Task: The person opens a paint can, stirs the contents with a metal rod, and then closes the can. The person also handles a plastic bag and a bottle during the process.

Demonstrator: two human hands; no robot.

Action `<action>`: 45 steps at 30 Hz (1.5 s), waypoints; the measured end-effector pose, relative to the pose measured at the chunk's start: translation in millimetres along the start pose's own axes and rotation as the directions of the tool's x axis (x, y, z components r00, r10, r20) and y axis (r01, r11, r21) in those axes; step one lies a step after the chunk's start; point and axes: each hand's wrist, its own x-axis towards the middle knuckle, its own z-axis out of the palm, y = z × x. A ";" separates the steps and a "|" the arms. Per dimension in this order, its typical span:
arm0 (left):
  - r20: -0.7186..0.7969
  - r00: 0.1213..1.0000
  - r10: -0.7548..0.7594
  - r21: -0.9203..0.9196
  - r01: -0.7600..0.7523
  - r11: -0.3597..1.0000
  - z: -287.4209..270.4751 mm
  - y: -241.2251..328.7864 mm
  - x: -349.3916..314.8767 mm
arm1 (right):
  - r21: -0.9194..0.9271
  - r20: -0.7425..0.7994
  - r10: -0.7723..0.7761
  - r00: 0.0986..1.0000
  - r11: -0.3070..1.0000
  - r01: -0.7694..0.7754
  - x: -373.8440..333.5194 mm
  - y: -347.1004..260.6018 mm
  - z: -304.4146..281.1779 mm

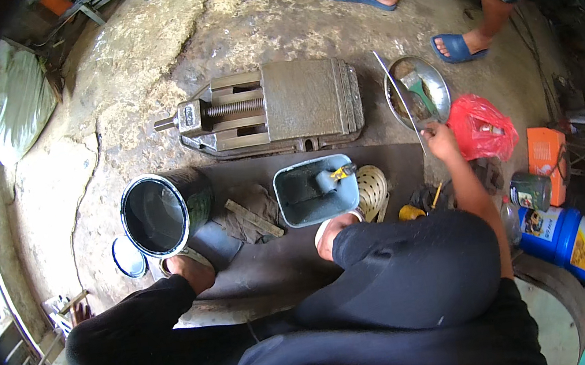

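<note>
My right hand [438, 139] is closed, pinching the lower end of a long, thin, pale rod [396, 91]. The rod slants up and left, crossing above a round metal bowl [439, 82]. A brush with a green handle [421, 95] rests inside that bowl. Just right of my hand lies a red plastic bag [481, 129]. A heavy machine vise [307, 99] with a screw and flat steel body sits ahead of me on the floor. Of my left side only a little bare skin shows at the lower edge; the left hand does not show.
Between my feet stand a dark liquid-filled bucket [179, 208] and a grey-blue tub [288, 201] with a yellow-handled brush [339, 173]. Rags and a wooden stick [253, 217] lie between them. Blue pails [574, 241] are at right. Another person's sandalled foot [463, 45] is near the bowl.
</note>
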 end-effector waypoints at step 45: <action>0.804 -0.261 0.534 -0.568 -0.603 0.560 496.4 -26.9 -556.7 | 0.599 -0.189 -0.523 0.831 0.609 0.520 -144.8 -169.9 -184.1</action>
